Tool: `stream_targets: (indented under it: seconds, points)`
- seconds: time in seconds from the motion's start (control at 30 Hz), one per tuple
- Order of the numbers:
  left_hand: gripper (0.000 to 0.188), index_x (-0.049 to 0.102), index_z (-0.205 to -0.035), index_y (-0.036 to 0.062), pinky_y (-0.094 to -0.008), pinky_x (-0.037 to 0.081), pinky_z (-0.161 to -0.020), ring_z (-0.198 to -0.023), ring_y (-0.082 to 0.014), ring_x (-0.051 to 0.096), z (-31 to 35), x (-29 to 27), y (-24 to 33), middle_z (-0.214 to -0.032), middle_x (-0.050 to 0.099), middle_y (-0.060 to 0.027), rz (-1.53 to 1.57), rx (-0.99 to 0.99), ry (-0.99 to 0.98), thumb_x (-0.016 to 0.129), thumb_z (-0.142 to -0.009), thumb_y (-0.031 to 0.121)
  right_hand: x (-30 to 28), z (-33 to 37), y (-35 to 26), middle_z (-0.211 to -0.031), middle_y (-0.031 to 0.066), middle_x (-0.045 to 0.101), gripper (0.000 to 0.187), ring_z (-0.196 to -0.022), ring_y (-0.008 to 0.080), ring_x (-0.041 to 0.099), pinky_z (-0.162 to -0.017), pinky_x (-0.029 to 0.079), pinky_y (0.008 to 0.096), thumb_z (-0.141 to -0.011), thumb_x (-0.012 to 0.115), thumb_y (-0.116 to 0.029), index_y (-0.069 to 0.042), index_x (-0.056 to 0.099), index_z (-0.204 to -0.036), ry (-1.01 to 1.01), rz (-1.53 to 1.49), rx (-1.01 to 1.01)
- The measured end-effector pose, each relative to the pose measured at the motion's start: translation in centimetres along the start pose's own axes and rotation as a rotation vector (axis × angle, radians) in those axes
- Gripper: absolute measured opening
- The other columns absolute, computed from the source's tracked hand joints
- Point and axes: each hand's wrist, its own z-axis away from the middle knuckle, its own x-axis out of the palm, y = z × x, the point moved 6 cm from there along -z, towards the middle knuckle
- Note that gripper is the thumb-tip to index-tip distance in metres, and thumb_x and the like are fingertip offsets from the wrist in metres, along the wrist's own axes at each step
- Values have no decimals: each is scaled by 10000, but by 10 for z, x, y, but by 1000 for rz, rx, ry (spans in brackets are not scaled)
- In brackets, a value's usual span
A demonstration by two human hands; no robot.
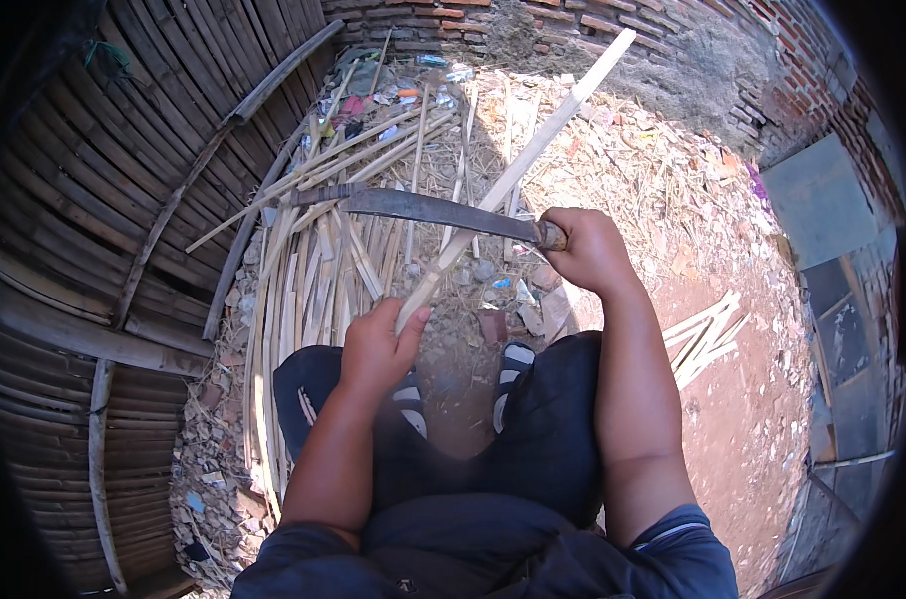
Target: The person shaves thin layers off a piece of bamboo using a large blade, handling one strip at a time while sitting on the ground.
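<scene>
In my head view, the left hand is wrapped around the near end of a long pale strip, which slants up and away to the right, in front of the knees. The right hand is clenched on the handle of a machete, its blade lying crosswise over the strip, beyond the left hand; whether the edge touches the wood, I can't tell. More strips lie on the ground to the left. I judge the step as trimming or shaving. The next move calls for a steady strip, a controlled blade angle and left fingers clear of the edge.
</scene>
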Motion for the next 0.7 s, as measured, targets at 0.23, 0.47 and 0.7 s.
stream_targets:
  seconds: [0.23,0.47,0.7]
  points:
    - [364,685,-973,20,-489,539,-640,-717,-446,699,22,-59,37,-738,683,-220,-203,-55,-90,719,-1012,380,-17,3,8,-898,187,743,251,-847,394,719,-781,559,468,-838,806,-187,-78,758,-1059,108,-207,96]
    - [318,699,-988,17,-440,540,-627,-682,-378,717,112,-124,-13,-711,676,-191,-238,-280,-207,707,-1018,334,16,15,-55,-905,198,733,242,-891,431,712,-803,570,510,-786,796,-183,-73,722,-989,-141,25,-317]
    - [336,736,-1026,37,-451,538,-650,-722,-393,714,163,-110,-39,-772,686,-195,-218,-314,-107,692,-1033,370,26,11,-51,-923,189,746,286,-927,416,721,-835,574,513,-825,816,-249,-80,735,-1041,-165,69,-187]
